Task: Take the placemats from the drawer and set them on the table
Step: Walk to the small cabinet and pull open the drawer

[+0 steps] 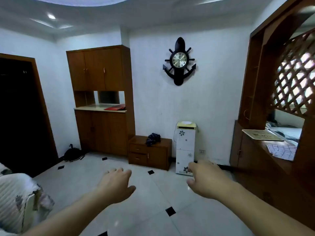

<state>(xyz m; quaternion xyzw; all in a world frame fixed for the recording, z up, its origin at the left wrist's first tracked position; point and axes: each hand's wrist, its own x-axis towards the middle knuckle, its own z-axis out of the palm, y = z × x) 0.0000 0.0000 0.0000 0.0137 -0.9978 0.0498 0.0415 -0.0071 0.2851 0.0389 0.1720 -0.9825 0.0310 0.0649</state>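
A low wooden cabinet with two shut drawers stands against the far wall, a dark bundle of cloth on top. No placemats show. My left hand and my right hand are stretched out in front of me above the tiled floor, both holding nothing, with fingers loosely curled and apart. The hands are well short of the cabinet. No table is in view.
A tall wooden cupboard with a counter stands left of the low cabinet. A white water dispenser stands to its right. A wooden partition with lattice fills the right side. A covered sofa is at the near left. A dark doorway is on the left.
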